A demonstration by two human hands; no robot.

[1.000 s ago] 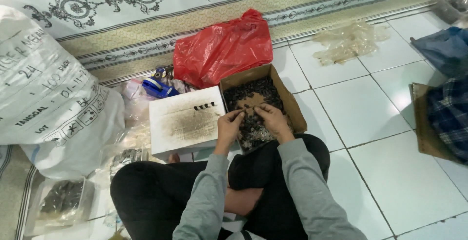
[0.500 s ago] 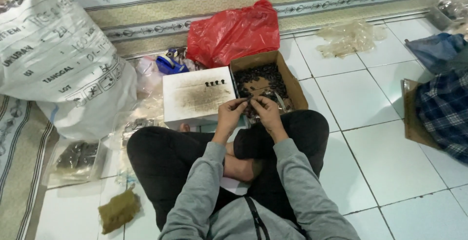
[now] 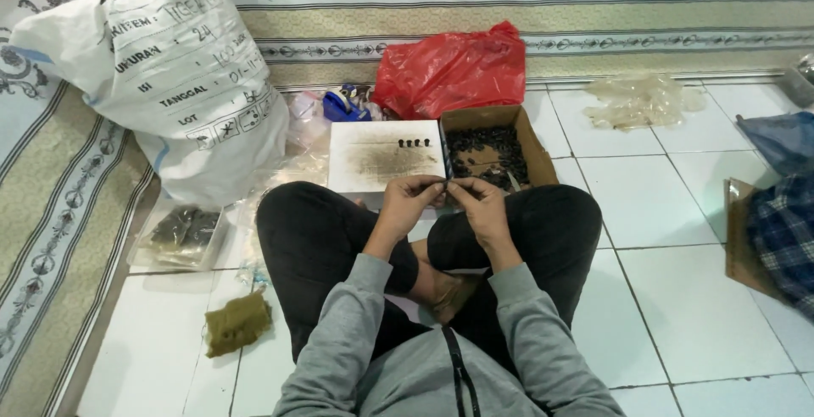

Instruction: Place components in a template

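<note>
I sit cross-legged on a tiled floor. My left hand point(image 3: 409, 199) and my right hand point(image 3: 476, 201) meet above my lap, fingertips pinched together on a small dark part point(image 3: 447, 185) between them. Just beyond them an open brown cardboard box point(image 3: 532, 139) holds several small dark parts. To its left lies a white box lid point(image 3: 356, 150) with a smudged grey patch and a short row of small dark parts point(image 3: 413, 142) standing on it.
A red plastic bag point(image 3: 454, 69) lies behind the boxes. A big white sack point(image 3: 182, 86) stands at the left, with clear bags of dark parts point(image 3: 180, 230) below it. An olive cloth point(image 3: 237, 322) lies by my left knee. Plaid cloth point(image 3: 784, 230) at the right.
My hands have lifted out of the brown box and come back to my lap, pinched on a small part. The camera has tilted, showing more of the floor and sack.
</note>
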